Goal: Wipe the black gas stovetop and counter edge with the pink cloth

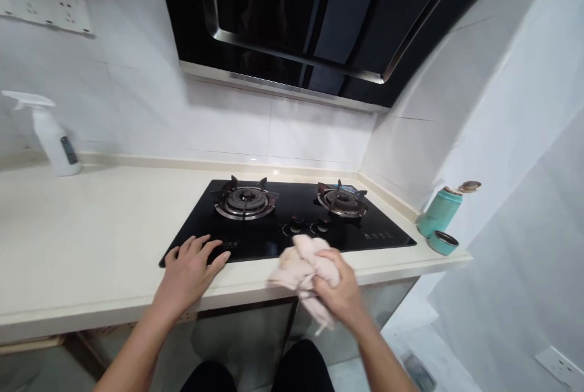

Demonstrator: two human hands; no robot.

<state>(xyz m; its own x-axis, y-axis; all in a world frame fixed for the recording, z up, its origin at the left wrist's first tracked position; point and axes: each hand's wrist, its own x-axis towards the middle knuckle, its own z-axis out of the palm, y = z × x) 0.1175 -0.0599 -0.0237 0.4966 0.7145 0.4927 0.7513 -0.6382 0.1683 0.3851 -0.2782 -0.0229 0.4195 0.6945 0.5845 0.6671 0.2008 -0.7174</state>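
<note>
A black glass gas stove point(283, 246) with two burners is set into the pale countertop point(114, 221). My left hand point(191, 267) rests with its fingers spread on the stove's front left corner, holding nothing. In my right hand point(340, 288) is a crumpled pale pink cloth point(303, 267), gripped between thumb and fingers. The cloth is at the stove's front edge, just below the two control knobs point(310, 224), and part of it hangs down past the counter's edge. Whether it touches the glass I cannot tell.
A white spray bottle point(52, 136) stands at the back left of the counter. At the right end are a turquoise flask point(440, 212) with its lid tipped up and a turquoise cup point(442, 243). A black range hood point(292, 21) overhangs the stove.
</note>
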